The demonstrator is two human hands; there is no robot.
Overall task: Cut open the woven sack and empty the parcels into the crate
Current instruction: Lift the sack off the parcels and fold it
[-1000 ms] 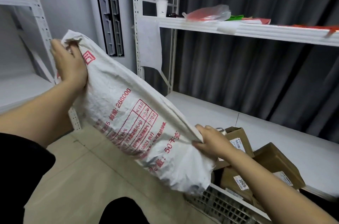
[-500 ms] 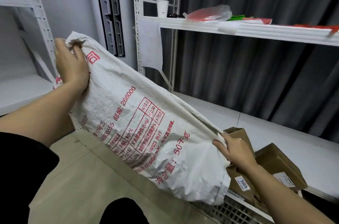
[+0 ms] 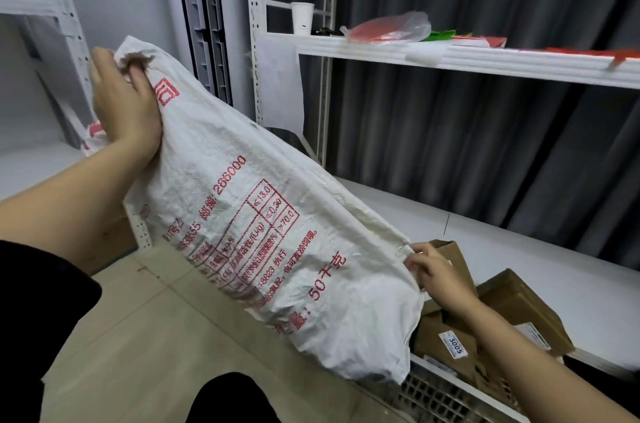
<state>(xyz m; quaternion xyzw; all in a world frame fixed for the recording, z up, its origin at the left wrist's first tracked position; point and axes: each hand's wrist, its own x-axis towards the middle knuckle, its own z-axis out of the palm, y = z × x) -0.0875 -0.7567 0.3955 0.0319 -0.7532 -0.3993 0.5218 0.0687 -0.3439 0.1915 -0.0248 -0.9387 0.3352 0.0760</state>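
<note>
Left hand (image 3: 126, 107) grips the bunched upper corner of the white sack (image 3: 263, 225), fingers curled into the fabric, holding that end high. Sack slopes down to the right, red print facing up; its lower end hangs over the near wall of the grey slatted crate (image 3: 440, 398). Right hand (image 3: 440, 275) pinches the sack's lower edge between thumb and fingers. Brown cardboard parcels (image 3: 519, 305) lie in the crate, just beside the sack's low end, one labelled 3005. White paper cup (image 3: 302, 18) stands on the shelf (image 3: 485, 60) above
</note>
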